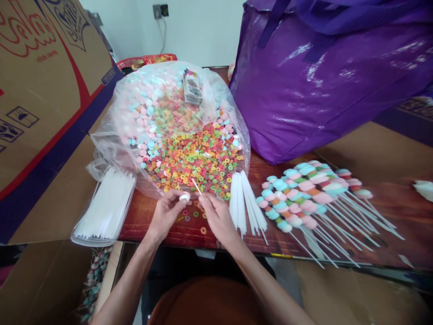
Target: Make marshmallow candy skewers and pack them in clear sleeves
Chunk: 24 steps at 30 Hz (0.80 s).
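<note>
My left hand point(168, 212) pinches a white marshmallow point(184, 197) between thumb and fingers, just above the table's front. In my right hand point(216, 216) is a thin white stick point(196, 185), its tip pointing up and left, apart from the marshmallow. Behind both hands lies a large clear plastic bag point(104, 117) with a heap of colourful ring candies point(196, 158) and pink, blue and white marshmallows point(144, 115). Several loose rings point(203, 230) lie on the wood below my hands. A fanned bundle of white sticks point(244, 203) rests right beside my right hand.
Finished-looking marshmallow skewers point(304, 189) are piled on the table point(216, 239) at right. A pack of white sticks point(106, 203) lies at left. A cardboard box point(50, 90) and a purple bag point(324, 81) flank the work area. A small packet stack point(192, 88) sits on the plastic.
</note>
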Available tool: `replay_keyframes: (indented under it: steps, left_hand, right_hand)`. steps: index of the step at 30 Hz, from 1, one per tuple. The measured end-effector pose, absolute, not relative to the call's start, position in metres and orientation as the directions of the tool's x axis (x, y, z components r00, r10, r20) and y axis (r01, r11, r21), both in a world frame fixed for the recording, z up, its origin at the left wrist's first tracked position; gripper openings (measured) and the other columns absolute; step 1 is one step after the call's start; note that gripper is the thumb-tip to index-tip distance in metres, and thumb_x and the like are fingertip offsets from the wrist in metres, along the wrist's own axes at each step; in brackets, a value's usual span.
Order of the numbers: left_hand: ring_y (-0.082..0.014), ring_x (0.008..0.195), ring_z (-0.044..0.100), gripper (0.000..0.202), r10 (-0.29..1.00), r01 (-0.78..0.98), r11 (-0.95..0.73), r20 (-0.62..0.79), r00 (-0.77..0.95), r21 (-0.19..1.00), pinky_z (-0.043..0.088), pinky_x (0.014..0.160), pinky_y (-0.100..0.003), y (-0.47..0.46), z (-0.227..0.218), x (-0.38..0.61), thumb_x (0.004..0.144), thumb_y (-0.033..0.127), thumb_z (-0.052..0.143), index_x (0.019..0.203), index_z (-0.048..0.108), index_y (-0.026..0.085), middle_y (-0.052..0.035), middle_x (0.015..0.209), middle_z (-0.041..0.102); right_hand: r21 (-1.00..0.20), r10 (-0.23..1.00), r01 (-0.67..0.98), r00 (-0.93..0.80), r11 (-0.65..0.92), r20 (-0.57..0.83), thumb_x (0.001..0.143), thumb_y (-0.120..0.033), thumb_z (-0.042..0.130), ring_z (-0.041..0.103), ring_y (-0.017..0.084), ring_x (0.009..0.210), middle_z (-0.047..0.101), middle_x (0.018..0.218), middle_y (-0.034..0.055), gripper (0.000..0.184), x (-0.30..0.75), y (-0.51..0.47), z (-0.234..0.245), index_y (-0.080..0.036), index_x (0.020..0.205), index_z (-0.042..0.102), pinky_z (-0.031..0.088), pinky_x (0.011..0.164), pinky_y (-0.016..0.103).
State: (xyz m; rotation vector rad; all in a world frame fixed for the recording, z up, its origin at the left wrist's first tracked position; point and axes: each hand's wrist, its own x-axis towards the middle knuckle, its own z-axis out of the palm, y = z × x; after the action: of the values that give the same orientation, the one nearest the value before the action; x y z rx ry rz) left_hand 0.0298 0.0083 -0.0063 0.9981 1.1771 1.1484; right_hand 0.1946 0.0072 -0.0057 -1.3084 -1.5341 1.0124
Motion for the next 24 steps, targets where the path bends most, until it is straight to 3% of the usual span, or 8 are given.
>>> replay_keyframes:
  steps: [3, 7, 14, 17, 19, 24]
  left_hand:
    - [-0.0140, 0.071, 0.065, 0.030, 0.984, -0.203, 0.104, -0.130, -0.121, 0.974, 0.051, 0.062, -0.024, 0.011, -0.008, 0.027, 0.074, 0.034, 0.080, 0.093, 0.064, 0.018, -0.0022, 0.082, 0.072]
    - [-0.0148, 0.074, 0.067, 0.046, 0.960, -0.234, 0.099, -0.155, -0.232, 0.967, 0.054, 0.063, -0.025, 0.013, -0.013, 0.023, 0.070, 0.033, 0.083, 0.110, 0.067, 0.019, -0.0033, 0.089, 0.074]
    - [-0.0130, 0.069, 0.064, 0.035, 0.949, -0.315, 0.102, -0.187, -0.253, 0.944, 0.053, 0.062, -0.025, 0.009, -0.020, 0.021, 0.061, 0.031, 0.088, 0.091, 0.077, 0.017, -0.0025, 0.082, 0.074]
    - [-0.0135, 0.068, 0.064, 0.030, 0.952, -0.253, 0.078, -0.148, -0.270, 0.964, 0.054, 0.064, -0.026, 0.006, -0.017, 0.019, 0.062, 0.030, 0.088, 0.088, 0.077, 0.018, -0.0020, 0.079, 0.074]
    - [-0.0141, 0.068, 0.065, 0.027, 0.953, -0.174, 0.072, -0.120, -0.279, 0.982, 0.054, 0.066, -0.027, 0.003, -0.015, 0.018, 0.064, 0.029, 0.087, 0.086, 0.078, 0.018, -0.0019, 0.078, 0.074]
    - [-0.0170, 0.083, 0.068, 0.018, 0.954, 0.043, 0.048, -0.033, -0.298, 0.998, 0.055, 0.079, -0.029, -0.009, -0.019, 0.022, 0.073, 0.029, 0.081, 0.089, 0.079, 0.021, -0.0027, 0.090, 0.075]
  right_hand:
    - [-0.929, 0.981, 0.325, -0.137, 0.178, 0.141, 0.098, -0.030, 0.047, 0.066, 0.017, 0.072, 0.073, 0.083, 0.0046, 0.031, 0.200, -0.005, -0.002, -0.018, 0.100, 0.075, 0.052, 0.070, 0.028]
    - [-0.918, 0.972, 0.341, -0.188, 0.201, 0.143, 0.097, -0.024, 0.046, 0.068, 0.016, 0.065, 0.076, 0.085, 0.0063, 0.034, 0.197, -0.019, -0.007, -0.014, 0.117, 0.073, 0.055, 0.064, 0.027]
    - [-0.861, 0.943, 0.393, -0.211, 0.323, 0.257, 0.098, -0.019, 0.048, 0.074, 0.018, 0.081, 0.079, 0.099, 0.0072, 0.033, 0.189, -0.020, -0.015, -0.018, 0.119, 0.072, 0.057, 0.079, 0.029]
    - [-0.849, 0.924, 0.380, -0.258, 0.367, 0.283, 0.097, -0.016, 0.047, 0.074, 0.018, 0.087, 0.078, 0.104, 0.0068, 0.033, 0.188, -0.020, -0.014, -0.019, 0.119, 0.072, 0.056, 0.080, 0.028]
    - [-0.844, 0.921, 0.388, -0.271, 0.370, 0.279, 0.096, -0.015, 0.047, 0.074, 0.018, 0.084, 0.078, 0.100, 0.0068, 0.031, 0.188, -0.021, -0.012, -0.019, 0.114, 0.073, 0.055, 0.077, 0.027]
    - [-0.835, 0.955, 0.476, -0.237, 0.274, 0.178, 0.096, -0.019, 0.046, 0.064, 0.015, 0.058, 0.070, 0.069, 0.0011, 0.026, 0.181, -0.024, -0.004, -0.021, 0.092, 0.072, 0.047, 0.061, 0.024]
